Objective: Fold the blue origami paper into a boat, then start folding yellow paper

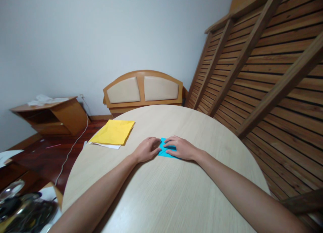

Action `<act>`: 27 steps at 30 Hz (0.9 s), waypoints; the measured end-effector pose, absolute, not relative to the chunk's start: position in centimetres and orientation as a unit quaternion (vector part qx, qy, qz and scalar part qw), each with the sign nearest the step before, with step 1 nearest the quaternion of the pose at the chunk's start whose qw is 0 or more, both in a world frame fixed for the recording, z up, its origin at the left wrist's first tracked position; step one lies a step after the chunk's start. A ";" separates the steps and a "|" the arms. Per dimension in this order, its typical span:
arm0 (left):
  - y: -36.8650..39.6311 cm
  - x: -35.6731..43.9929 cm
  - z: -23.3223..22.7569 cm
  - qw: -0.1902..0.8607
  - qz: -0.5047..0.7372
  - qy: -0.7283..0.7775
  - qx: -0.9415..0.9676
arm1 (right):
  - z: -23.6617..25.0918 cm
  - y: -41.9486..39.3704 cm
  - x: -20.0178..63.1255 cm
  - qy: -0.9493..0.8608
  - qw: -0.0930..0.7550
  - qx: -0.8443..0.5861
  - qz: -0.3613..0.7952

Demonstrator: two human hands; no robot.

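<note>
A small piece of bright blue paper (pixel 164 153) lies on the round table, with diagonal fold lines showing on it. My left hand (pixel 147 149) holds its left edge, fingers curled and thumb touching the paper. From the other side my right hand (pixel 183 148) grips the paper, with its thumb and fingertips on top and the palm hiding the right part. Shadow darkens the blue surface beneath the right fingers. Whether any layer is lifted there I cannot tell.
Yellow paper (pixel 113 132) rests over white sheets (pixel 107 145) at the table's left. The pale tabletop (pixel 161 199) has a curved edge. Beyond stand a padded headboard (pixel 143 88), a wooden slatted frame (pixel 252 85) and a low cabinet (pixel 73 117). A white cable (pixel 73 148) crosses the floor.
</note>
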State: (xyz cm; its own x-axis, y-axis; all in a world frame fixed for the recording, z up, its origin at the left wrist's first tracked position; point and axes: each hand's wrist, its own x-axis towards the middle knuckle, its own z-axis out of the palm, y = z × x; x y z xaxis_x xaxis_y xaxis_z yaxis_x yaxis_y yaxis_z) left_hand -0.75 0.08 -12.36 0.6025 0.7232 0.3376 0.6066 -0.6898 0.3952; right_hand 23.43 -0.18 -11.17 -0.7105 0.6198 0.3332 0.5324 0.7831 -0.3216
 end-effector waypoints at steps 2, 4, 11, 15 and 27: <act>0.0 -0.7 -12.3 0.119 0.240 0.360 0.894 | -11.0 -0.2 23.4 -0.912 0.228 -0.321 0.111; -0.2 -0.7 -12.1 0.117 0.241 0.350 0.898 | -10.9 0.0 23.5 -0.898 0.249 -0.341 0.127; -0.5 -0.6 -11.7 0.093 0.220 0.343 0.908 | -12.0 1.0 23.8 -0.853 0.290 -0.412 0.133; -0.4 -0.6 -11.8 0.091 0.219 0.341 0.909 | -12.5 1.2 24.0 -0.842 0.288 -0.442 0.110; -0.4 -0.6 -11.9 0.079 0.221 0.331 0.914 | -12.6 1.7 24.5 -0.834 0.310 -0.428 0.160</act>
